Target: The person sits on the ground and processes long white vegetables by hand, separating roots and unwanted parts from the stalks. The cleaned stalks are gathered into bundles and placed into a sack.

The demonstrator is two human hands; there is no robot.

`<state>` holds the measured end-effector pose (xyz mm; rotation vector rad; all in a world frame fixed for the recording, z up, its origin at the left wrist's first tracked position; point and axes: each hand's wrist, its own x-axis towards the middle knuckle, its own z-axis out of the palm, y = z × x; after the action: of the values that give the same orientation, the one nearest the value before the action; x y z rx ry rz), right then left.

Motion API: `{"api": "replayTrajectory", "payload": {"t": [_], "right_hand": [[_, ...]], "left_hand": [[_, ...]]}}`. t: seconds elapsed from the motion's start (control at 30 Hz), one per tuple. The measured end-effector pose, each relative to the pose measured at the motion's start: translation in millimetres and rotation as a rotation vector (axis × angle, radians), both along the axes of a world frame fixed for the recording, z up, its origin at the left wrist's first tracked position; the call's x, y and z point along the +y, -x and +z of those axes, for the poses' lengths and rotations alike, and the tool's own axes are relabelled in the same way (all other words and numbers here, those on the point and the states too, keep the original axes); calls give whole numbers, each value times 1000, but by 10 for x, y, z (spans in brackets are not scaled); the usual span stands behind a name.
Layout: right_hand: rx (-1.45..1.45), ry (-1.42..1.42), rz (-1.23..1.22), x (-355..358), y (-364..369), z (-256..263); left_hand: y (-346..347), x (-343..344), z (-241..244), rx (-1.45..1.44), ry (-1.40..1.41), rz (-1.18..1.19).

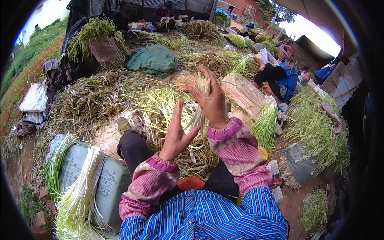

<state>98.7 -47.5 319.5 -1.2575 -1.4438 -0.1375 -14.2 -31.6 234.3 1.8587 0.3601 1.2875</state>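
My right hand (pixel 211 100) is raised before me, its thumb and fingers curved around a bundle of pale stalks (pixel 202 83). White ends stick up above the thumb, and the rest hangs below toward the heap. My left hand (pixel 177 135) is held up a little lower and to the left, thumb spread from the fingers, with nothing in it. Loose yellow-green stalks (pixel 159 103) lie in a heap just beyond both hands. Brown trimmed leaves (pixel 192 168) cover the ground between my legs. Behind the bundle sits a reddish brick (pixel 184 82).
At my left, long white stalks (pixel 79 183) and a green bunch (pixel 60 165) lie over a grey-green wrapped bale (pixel 109 183). A green sack (pixel 152 59) lies ahead. To the right are a plastic-wrapped bundle (pixel 244 93), a green bunch (pixel 265 123) and a seated person (pixel 283 78). Others sit farther back.
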Motion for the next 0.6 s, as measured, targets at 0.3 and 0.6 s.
{"api": "replayTrajectory", "payload": {"t": [0.3, 0.6], "right_hand": [[451, 81, 811, -214, 533, 39], [-97, 252, 510, 218, -214, -1901]], "left_hand": [[-117, 190, -205, -645, 568, -198], [489, 376, 593, -713, 563, 117]]}}
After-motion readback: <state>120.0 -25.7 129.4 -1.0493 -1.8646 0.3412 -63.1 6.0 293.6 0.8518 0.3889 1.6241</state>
